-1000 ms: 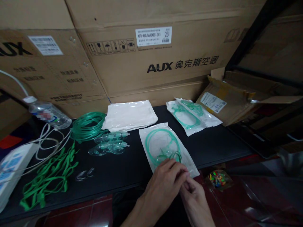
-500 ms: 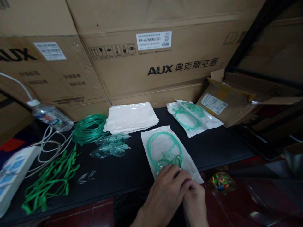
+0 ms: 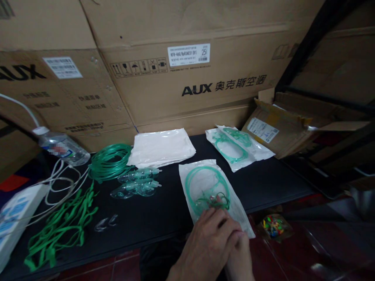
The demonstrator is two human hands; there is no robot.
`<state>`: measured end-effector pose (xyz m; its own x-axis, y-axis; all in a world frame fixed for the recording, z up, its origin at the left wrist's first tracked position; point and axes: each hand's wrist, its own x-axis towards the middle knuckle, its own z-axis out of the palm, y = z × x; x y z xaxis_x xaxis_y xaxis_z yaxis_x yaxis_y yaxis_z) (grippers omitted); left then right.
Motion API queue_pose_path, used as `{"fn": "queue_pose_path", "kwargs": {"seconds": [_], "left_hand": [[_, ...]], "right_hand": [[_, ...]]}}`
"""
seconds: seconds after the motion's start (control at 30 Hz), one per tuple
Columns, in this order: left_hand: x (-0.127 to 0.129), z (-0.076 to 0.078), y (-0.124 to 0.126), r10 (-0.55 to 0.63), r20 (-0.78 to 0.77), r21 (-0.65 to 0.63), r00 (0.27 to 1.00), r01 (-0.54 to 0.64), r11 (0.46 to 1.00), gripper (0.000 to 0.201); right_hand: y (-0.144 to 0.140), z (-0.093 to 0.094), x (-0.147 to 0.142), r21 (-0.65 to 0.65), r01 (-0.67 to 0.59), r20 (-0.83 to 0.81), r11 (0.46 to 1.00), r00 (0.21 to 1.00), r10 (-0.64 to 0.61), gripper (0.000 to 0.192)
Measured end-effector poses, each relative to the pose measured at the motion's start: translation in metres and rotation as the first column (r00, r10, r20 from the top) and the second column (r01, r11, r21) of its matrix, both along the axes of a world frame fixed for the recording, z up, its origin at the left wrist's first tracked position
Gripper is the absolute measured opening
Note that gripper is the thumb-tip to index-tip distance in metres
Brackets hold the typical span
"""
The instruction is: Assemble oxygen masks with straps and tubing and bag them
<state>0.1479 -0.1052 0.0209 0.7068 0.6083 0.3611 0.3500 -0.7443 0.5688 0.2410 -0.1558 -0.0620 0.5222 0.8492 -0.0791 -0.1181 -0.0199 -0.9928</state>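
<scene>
A clear-fronted white pouch (image 3: 243, 218) lies at the table's near edge, its lower end hanging toward me. Inside it are a loop of pale green tubing (image 3: 190, 183) and a bundle of green elastic strap (image 3: 221, 201) with clear plastic parts. My left hand (image 3: 206, 240) is closed over the pouch's near part, fingers curled beside the strap bundle. Against it, on the right, my right hand (image 3: 240, 248) is closed at the pouch's near end. Its fingers are mostly hidden behind the left hand.
Two filled pouches (image 3: 234, 146) lie at the back right, near an open carton (image 3: 269, 125). Leftward are white empty-looking pouches (image 3: 161, 146), coiled green tubing (image 3: 109, 162), clear masks (image 3: 137, 185), green straps (image 3: 63, 226), clear clips (image 3: 105, 223), a bottle (image 3: 66, 146) and a power strip (image 3: 17, 218).
The pouch and both hands have shifted slightly right and down in the picture. The strap bundle shows more above my left fingers. Both hands stay closed at the pouch.
</scene>
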Motion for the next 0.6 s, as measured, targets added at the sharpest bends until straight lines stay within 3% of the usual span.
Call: {"fn": "queue_pose_path", "kwargs": {"seconds": [0.17, 0.33, 0.43, 0.6], "left_hand": [[-0.002, -0.003, -0.002, 0.05, 0.08, -0.088, 0.996, -0.043, 0.995, 0.006], [-0.009, -0.005, 0.008, 0.095, 0.175, -0.185, 0.98, -0.063, 0.981, 0.007], [-0.011, -0.008, 0.012, 0.079, 0.186, -0.179, 0.979, -0.045, 0.983, 0.007], [-0.011, -0.006, 0.01, 0.117, 0.177, -0.208, 0.977, -0.079, 0.975, 0.006]], "right_hand": [[0.007, 0.012, 0.002, -0.002, -0.026, -0.159, 1.0, 0.987, 0.026, 0.027], [-0.013, 0.021, 0.002, -0.008, 0.005, -0.416, 1.0, 0.909, -0.008, 0.022], [-0.025, 0.028, 0.01, -0.049, -0.064, -0.525, 0.997, 0.851, 0.029, 0.03], [-0.029, 0.033, 0.017, -0.143, -0.048, -0.473, 0.989, 0.881, -0.026, 0.037]]}}
